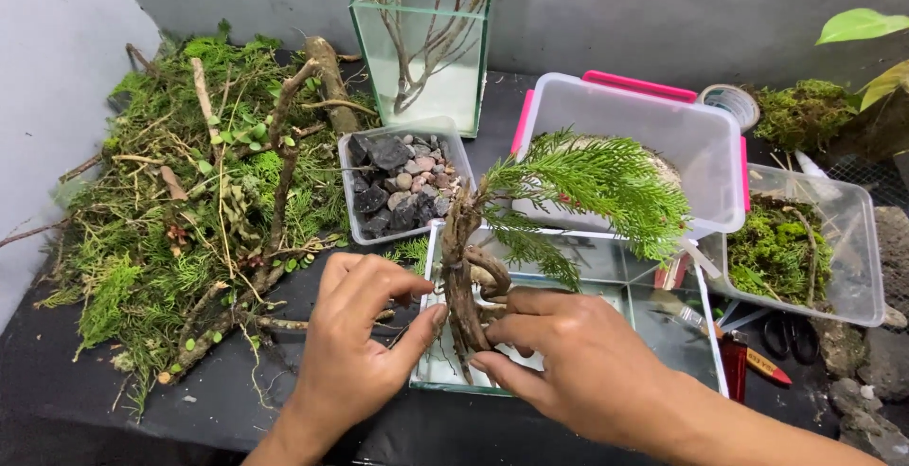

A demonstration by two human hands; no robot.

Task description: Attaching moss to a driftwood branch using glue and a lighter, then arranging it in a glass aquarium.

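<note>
Fingers of the right hand [578,357] pinch the lower end of a twisted piece of driftwood [464,277], while the left hand [355,333] closes thumb and fingertips on its side. Both hold it upright over the low glass tank [663,286], which looks otherwise bare, so planting seems barely begun. Feathery green fronds [597,182] spread from the wood's top. Beyond sit a tub of stones [402,182] and a moss heap [189,191].
</note>
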